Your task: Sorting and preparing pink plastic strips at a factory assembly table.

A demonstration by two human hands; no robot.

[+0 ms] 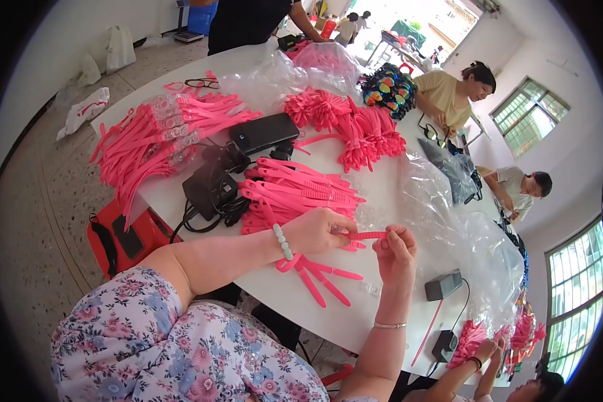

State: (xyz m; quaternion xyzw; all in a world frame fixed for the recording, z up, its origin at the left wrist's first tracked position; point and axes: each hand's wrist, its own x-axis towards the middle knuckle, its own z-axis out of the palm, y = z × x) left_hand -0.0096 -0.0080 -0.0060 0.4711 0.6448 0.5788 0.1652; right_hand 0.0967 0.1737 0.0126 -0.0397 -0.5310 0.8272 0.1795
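Between my two hands a short pink strap with cross ridges is stretched level above the white table. My left hand pinches its left end. The fingers of my right hand close on the other end. Just beyond my left hand lies a heap of loose pink ridged straps. Several straps fan out on the table below my left wrist, near the edge. Small clear plastic pieces lie by my right forearm; they are too small to make out.
Pink straps with clear parts pile up at the far left. Beside them are a black case and a black power adapter. Bundled straps lie farther back. Clear plastic bags cover the right side; co-workers sit around the table.
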